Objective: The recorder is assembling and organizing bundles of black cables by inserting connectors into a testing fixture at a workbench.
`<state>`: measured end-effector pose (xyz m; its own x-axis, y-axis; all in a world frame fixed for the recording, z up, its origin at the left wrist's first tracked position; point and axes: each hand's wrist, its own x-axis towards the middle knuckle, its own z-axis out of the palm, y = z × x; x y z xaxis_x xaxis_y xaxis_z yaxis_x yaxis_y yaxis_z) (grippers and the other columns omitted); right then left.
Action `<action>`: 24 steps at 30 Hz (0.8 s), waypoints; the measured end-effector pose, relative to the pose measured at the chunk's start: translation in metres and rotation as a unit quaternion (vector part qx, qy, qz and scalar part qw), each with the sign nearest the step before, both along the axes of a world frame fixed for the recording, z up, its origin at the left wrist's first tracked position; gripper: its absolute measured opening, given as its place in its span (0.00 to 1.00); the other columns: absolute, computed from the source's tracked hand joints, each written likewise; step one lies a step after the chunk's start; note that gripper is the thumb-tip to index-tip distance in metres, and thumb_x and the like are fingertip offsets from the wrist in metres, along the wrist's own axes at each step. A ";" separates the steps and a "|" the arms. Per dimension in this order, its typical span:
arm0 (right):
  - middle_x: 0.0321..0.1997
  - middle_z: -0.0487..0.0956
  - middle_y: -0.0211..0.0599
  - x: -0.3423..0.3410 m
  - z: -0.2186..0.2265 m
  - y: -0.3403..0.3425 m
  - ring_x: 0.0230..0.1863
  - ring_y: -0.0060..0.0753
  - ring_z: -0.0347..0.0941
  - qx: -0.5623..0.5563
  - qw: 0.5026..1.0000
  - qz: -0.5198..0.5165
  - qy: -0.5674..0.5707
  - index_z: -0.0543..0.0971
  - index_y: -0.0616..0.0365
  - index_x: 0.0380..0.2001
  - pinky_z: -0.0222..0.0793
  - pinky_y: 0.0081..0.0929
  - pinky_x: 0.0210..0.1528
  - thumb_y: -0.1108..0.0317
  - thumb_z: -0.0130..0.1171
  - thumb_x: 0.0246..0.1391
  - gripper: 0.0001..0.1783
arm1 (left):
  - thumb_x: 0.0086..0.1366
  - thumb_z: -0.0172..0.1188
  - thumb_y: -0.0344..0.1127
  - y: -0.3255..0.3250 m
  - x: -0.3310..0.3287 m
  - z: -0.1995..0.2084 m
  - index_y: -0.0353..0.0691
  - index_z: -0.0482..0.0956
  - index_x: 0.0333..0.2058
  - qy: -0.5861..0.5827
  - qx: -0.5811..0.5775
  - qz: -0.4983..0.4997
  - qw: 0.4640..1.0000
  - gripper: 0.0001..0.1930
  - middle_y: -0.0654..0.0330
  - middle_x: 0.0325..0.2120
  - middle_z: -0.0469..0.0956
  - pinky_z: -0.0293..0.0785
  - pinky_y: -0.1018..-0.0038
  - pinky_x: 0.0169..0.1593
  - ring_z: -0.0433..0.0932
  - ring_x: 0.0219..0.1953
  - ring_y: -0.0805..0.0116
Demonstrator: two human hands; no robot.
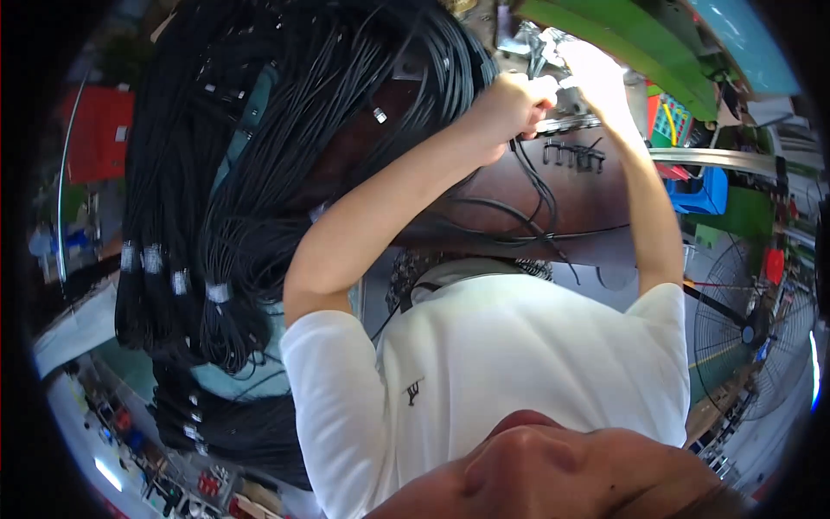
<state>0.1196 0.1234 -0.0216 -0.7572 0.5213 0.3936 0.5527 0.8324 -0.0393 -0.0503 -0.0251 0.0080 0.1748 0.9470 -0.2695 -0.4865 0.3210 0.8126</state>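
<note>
My left hand is closed round a black cable, whose lengths hang below the fist over the brown table. Close beside it, my right hand is washed out by bright light. Its fingers look pinched together by a small pale piece between the two hands; what exactly they hold cannot be made out. Just below the hands lies a metal strip, and under that sits a row of small black parts. Glare blurs the shiny metal beyond my hands.
A large heap of bundled black cables covers the left side, some bundles tied with pale bands. A green metal beam runs along the far right. At the right are a blue plastic bin and a fan.
</note>
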 end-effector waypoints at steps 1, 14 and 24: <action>0.42 0.79 0.42 0.027 -0.007 0.016 0.45 0.40 0.75 -0.040 0.999 -0.030 0.005 0.79 0.59 0.41 0.68 0.31 0.48 0.61 0.50 0.58 0.15 | 0.68 0.48 0.40 -0.017 -0.017 0.008 0.36 0.73 0.28 0.069 0.061 -0.038 0.995 0.14 0.67 0.17 0.65 0.64 0.77 0.29 0.62 0.20 0.77; 0.36 0.80 0.40 -0.010 0.051 -0.078 0.36 0.39 0.77 -0.094 0.983 0.075 0.141 0.81 0.57 0.38 0.72 0.31 0.40 0.76 0.59 0.51 0.10 | 0.51 0.68 0.42 -0.339 -0.258 0.036 0.36 0.49 0.65 0.692 -0.185 -0.011 0.698 0.48 0.40 0.53 0.69 0.64 0.69 0.58 0.69 0.57 0.53; 0.37 0.79 0.40 -0.100 0.147 -0.155 0.35 0.38 0.77 -0.189 0.932 0.266 0.160 0.79 0.57 0.41 0.72 0.26 0.36 0.73 0.58 0.52 0.11 | 0.43 0.66 0.40 -0.331 -0.252 0.023 0.40 0.66 0.54 0.820 -0.217 0.126 0.515 0.36 0.40 0.34 0.78 0.73 0.56 0.43 0.77 0.38 0.41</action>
<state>0.0193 -0.0319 0.1252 -0.8235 0.2534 0.5075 -0.0235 0.8787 -0.4769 -0.3024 -0.3557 0.0315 -0.7378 0.6729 -0.0541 0.6689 0.7395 0.0759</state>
